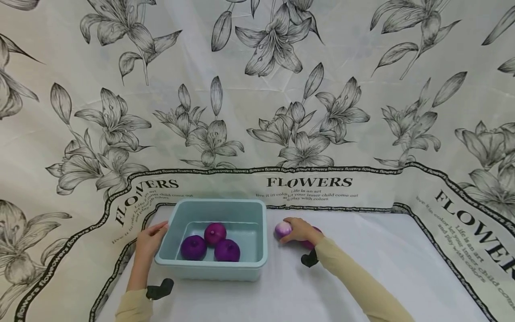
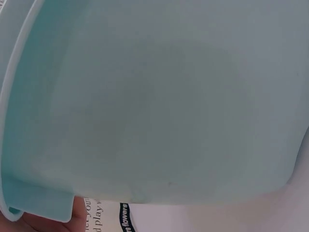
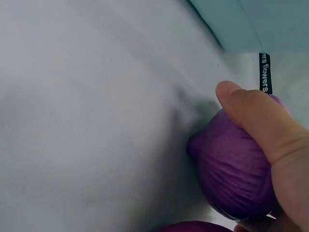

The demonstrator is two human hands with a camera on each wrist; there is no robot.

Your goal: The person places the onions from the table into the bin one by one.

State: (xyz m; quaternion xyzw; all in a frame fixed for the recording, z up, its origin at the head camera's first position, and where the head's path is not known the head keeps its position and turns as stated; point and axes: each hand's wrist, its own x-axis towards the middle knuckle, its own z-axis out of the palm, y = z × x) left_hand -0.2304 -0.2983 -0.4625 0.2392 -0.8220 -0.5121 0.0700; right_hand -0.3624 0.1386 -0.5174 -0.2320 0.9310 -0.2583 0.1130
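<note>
A person's right hand [image 1: 301, 230] grips a purple-and-white onion [image 1: 283, 230] over a white table [image 1: 217, 302], just to the right of a pale blue tub [image 1: 211, 264], with the thumb and fingers wrapped about its sides. The right wrist view shows the thumb laid across the purple skin and the onion's pointed tip jutting out beyond the hand; whether the onion touches the table cannot be told. Another onion [image 1: 310, 243], reddish purple, sits close by, partly hidden behind the right hand and wrist. At the opposite side, the left hand [image 1: 148, 243] holds the tub by its left rim, fingertips at the edge; the left wrist view, filled mostly by the tub's outer wall, catches only a bit of that hand beneath the lip. Inside the tub, three onions lie close together on the floor: a magenta one [image 1: 215, 234] at the back, with a dark purple one [image 1: 194, 247] at front left and a purple one [image 1: 227, 250] at front right. Pale yellow sleeves [image 1: 356, 273] cover both arms, and a black fitting [image 1: 159, 289] shows at each wrist. Behind the table hangs a cloth [image 1: 237, 67] printed with lilies and the word "FLOWERS."
</note>
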